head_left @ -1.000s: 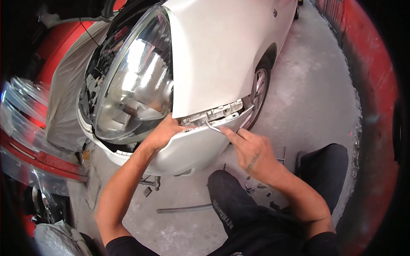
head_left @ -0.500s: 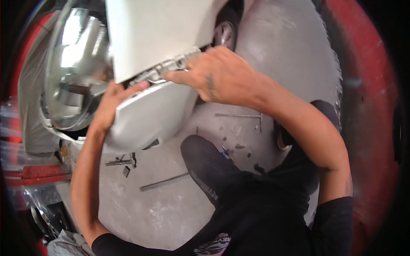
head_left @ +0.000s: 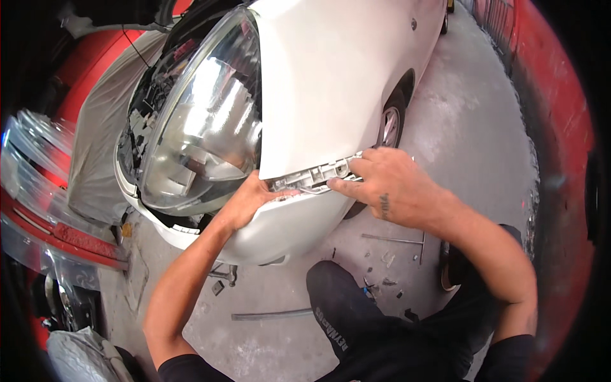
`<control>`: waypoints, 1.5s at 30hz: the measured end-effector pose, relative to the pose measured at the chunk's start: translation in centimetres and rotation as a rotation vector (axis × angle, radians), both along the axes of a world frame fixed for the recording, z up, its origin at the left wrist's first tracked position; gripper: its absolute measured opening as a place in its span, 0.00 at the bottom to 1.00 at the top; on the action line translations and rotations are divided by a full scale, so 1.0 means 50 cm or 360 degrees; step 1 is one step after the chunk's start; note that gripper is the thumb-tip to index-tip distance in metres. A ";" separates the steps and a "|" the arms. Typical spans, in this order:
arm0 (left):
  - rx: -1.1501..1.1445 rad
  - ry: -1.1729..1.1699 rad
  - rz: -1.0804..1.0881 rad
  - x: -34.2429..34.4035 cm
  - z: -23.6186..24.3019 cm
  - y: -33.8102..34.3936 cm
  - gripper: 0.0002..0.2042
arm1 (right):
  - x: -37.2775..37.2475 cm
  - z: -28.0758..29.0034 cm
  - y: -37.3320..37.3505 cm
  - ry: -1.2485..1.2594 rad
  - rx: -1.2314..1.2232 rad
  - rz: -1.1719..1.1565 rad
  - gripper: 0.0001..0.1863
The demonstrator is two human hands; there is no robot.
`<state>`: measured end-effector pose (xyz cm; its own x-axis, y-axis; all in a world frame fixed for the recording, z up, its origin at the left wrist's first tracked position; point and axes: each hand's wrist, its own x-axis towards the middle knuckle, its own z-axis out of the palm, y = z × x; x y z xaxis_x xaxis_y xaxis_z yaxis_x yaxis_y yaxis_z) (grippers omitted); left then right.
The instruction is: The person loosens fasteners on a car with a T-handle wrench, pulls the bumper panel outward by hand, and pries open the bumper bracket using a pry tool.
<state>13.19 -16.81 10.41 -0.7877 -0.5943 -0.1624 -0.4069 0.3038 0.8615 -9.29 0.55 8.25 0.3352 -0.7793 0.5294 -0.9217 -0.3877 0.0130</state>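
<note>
A white car's front corner shows a large clear headlight [head_left: 197,127], the fender [head_left: 318,83] and the bumper [head_left: 286,229], with a white plastic bracket [head_left: 315,175] exposed in the gap between fender and bumper. My left hand [head_left: 251,200] grips the bumper's upper edge below the headlight, its thumb lying along the gap. My right hand [head_left: 388,188] is closed on a thin bent metal tool [head_left: 309,190], partly hidden by its fingers, which lies in the gap; the fingertips touch the bracket area at the gap's right end.
A hammer [head_left: 230,275], a T-handle wrench [head_left: 394,239], a long strip [head_left: 270,316] and several small pieces lie on the concrete floor around my knees. A red car under a grey cover [head_left: 102,146] and plastic-wrapped parts [head_left: 38,165] stand left; a red wall [head_left: 557,127] runs along the right.
Since a second ago my right hand has moved right and up along the gap, and the tool lies flatter in it. My left hand stays on the bumper. The view dipped and came back.
</note>
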 end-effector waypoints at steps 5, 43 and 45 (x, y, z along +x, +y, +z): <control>0.0082 -0.0001 -0.0020 0.022 -0.024 -0.040 0.24 | 0.031 0.127 -0.033 0.0624 0.0311 0.0099 0.13; -0.0023 -0.0012 -0.0157 0.019 -0.031 -0.046 0.21 | 0.058 0.186 -0.095 0.1134 0.0439 0.0372 0.07; 0.0045 0.0092 -0.0153 0.016 -0.019 -0.031 0.21 | 0.063 0.191 -0.103 0.1372 0.0388 0.0449 0.08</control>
<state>14.00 -18.37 9.46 -0.8495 -0.5112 -0.1305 -0.3261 0.3144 0.8915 -6.14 -4.61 17.81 0.7292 -0.6661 -0.1566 -0.5035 -0.6773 0.5364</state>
